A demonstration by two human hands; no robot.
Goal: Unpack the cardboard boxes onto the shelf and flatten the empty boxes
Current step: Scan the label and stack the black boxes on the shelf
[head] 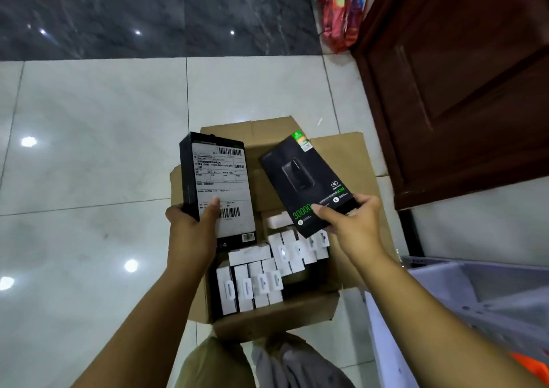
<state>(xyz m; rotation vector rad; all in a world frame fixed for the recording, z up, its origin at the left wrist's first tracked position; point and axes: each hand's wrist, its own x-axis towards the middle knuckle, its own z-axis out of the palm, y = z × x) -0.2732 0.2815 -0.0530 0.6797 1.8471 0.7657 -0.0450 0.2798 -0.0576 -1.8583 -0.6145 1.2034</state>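
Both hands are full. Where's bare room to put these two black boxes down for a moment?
Bare white floor tiles lie left of the cardboard box, and more beyond its far flaps up to the dark tiles. Inside, small white boxes crowd the near half. On the right, the wooden door and grey shelf hem it in.

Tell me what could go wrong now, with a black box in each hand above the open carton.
1. The right hand pinches only the bottom end of its tilted black box; it could slip and drop onto the small white boxes in the carton.
2. The left hand likewise grips just the lower end of the labelled black box.
3. With both hands full, setting them on the grey shelf may be clumsy.
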